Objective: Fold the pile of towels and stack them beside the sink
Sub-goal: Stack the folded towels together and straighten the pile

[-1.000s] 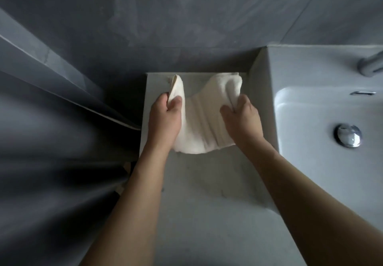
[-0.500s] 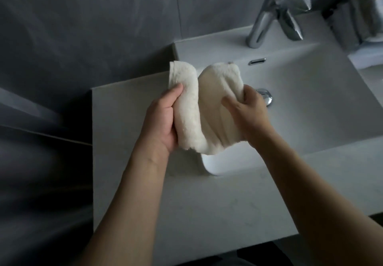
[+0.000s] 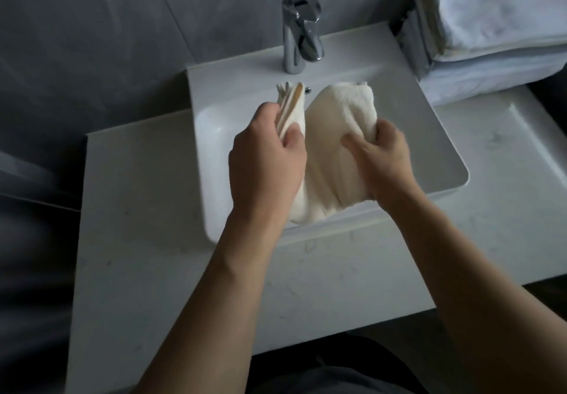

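— We stand at a pale, marbled stone counter [image 3: 147, 240] under a dark grey tiled wall [image 3: 107, 25], with a white rectangular ceramic sink [image 3: 429, 136] set into it and a chrome single-lever tap [image 3: 299, 28] at twelve o'clock.

— And the cream terry towel [image 3: 334, 148]?

— We hold it in the air over the basin, at the middle of our view, partly folded and sagging between our hands. Our left hand [image 3: 264, 166] grips its left end, the thumb curled over the bunched, layered edge that sticks up toward eleven o'clock. Our right hand [image 3: 383, 160] pinches the right end, thumb on the near face, fingers wrapped behind.

— Anything beside the sink?

— At two o'clock, a stack of folded white towels [image 3: 491, 31] sits on the counter, just beside the sink's far right corner.
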Demonstrator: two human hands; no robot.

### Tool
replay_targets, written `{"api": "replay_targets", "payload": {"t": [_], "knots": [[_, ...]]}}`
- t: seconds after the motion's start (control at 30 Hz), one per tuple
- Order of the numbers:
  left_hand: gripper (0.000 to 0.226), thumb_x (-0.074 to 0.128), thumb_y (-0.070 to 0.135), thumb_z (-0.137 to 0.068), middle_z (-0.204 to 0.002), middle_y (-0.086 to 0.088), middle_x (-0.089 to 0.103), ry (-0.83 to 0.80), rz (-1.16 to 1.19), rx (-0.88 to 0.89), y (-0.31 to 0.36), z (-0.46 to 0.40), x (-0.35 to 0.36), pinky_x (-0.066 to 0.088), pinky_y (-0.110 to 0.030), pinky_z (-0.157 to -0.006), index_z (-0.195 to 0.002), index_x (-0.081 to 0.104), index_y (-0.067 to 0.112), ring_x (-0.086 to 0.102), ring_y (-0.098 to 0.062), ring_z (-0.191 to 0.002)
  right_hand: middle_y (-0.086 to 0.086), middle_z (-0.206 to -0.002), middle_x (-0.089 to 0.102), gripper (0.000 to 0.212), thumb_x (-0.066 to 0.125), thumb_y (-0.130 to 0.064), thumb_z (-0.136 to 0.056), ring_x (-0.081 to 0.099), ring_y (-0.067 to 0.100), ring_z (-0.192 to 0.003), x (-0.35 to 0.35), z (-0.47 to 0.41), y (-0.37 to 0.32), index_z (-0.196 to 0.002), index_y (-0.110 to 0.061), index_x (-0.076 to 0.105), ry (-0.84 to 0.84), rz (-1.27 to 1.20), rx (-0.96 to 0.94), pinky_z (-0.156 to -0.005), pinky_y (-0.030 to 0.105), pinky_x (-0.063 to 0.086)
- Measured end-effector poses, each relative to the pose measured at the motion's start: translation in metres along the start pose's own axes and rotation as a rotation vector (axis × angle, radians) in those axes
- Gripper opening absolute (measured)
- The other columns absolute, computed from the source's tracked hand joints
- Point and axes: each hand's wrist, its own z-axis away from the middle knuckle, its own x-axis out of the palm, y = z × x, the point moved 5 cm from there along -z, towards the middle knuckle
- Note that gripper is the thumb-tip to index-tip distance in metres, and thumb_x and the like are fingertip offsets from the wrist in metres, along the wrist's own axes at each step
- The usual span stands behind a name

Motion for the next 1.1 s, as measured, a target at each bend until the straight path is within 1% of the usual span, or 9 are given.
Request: {"api": "replay_targets", "payload": {"t": [0.1,0.27,0.37,0.53,0.7,0.77,0.83,0.93,1.1], "knots": [[0.010,0.057,0.025,-0.092,-0.080,0.006,0.060,-0.032,-0.019,0.085,0.021,-0.001,0.014,0.033,-0.029,-0.062,-0.098,0.058,0.018,0.054,-0.025,-0.074,0.005,-0.079,0.065,0.029,0.062,-0.031,-0.070,0.063,0.028,-0.077,-0.016,-0.008,0.004,-0.087,-0.008,0.061,0.040,0.005,-0.006,-0.070,0.049,0.056],[0.012,0.057,0.025,-0.092,-0.092,0.001,0.069,-0.047,0.018,0.088,0.050,0.000,0.043,0.037,-0.030,-0.066,-0.102,0.061,0.018,0.059,-0.027,-0.082,0.007,-0.079,0.065,0.031,0.061,-0.034,-0.069,0.062,0.029,-0.076,-0.048,-0.026,0.017,-0.086,-0.008,0.061,0.070,0.010,-0.014,-0.069,0.048,0.055],[0.013,0.057,0.025,-0.092,-0.090,0.000,0.068,-0.064,0.000,0.098,0.071,0.002,0.066,0.044,-0.035,-0.068,-0.101,0.060,0.017,0.059,-0.031,-0.085,0.001,-0.075,0.063,0.029,0.061,-0.036,-0.068,0.062,0.024,-0.073,-0.073,-0.043,0.030,-0.084,-0.012,0.060,0.082,-0.001,0.003,-0.066,0.045,0.055],[0.008,0.057,0.026,-0.092,-0.082,0.009,0.058,0.005,-0.008,0.049,0.107,0.004,0.101,0.033,-0.029,-0.064,-0.096,0.059,0.019,0.056,-0.026,-0.079,-0.002,-0.072,0.060,0.031,0.060,-0.038,-0.066,0.061,0.025,-0.073,-0.115,-0.078,0.050,-0.084,-0.013,0.059,0.009,0.003,0.001,-0.066,0.045,0.053],[0.012,0.055,0.026,-0.093,-0.086,0.003,0.061,0.045,-0.014,-0.006,0.139,0.012,0.132,0.043,-0.035,-0.068,-0.099,0.060,0.016,0.058,-0.030,-0.085,0.005,-0.080,0.064,0.034,0.061,-0.037,-0.067,0.061,0.025,-0.076,-0.159,-0.106,0.060,-0.088,-0.011,0.059,-0.007,-0.018,-0.003,-0.069,0.046,0.054],[0.013,0.053,0.027,-0.095,-0.085,0.001,0.062,0.059,-0.014,-0.012,0.150,0.011,0.138,0.043,-0.038,-0.069,-0.098,0.059,0.016,0.057,-0.031,-0.086,0.004,-0.082,0.064,0.034,0.061,-0.036,-0.068,0.062,0.024,-0.078,-0.173,-0.114,0.062,-0.089,-0.011,0.059,0.002,-0.021,0.006,-0.071,0.047,0.055],[0.013,0.052,0.027,-0.096,-0.079,0.005,0.056,0.075,0.000,-0.010,0.157,0.007,0.143,0.038,-0.036,-0.065,-0.096,0.056,0.015,0.055,-0.030,-0.083,0.005,-0.084,0.065,0.034,0.061,-0.036,-0.068,0.062,0.026,-0.079,-0.181,-0.121,0.061,-0.089,-0.010,0.059,-0.001,-0.030,0.016,-0.072,0.048,0.055],[0.016,0.050,0.028,-0.098,-0.080,0.006,0.055,0.076,0.035,0.024,0.165,-0.002,0.151,0.033,-0.034,-0.064,-0.098,0.056,0.013,0.051,-0.025,-0.077,0.009,-0.088,0.065,0.036,0.061,-0.035,-0.068,0.063,0.028,-0.082,-0.189,-0.133,0.060,-0.092,-0.008,0.059,0.024,-0.035,0.016,-0.073,0.050,0.055],[0.018,0.049,0.029,-0.100,-0.078,0.008,0.055,0.065,0.102,0.038,0.173,-0.018,0.173,0.031,-0.025,-0.061,-0.100,0.056,0.012,0.046,-0.014,-0.070,0.004,-0.087,0.066,0.035,0.060,-0.035,-0.068,0.064,0.023,-0.080,-0.214,-0.156,0.064,-0.094,-0.011,0.059,0.092,-0.037,0.025,-0.071,0.049,0.057]]}}
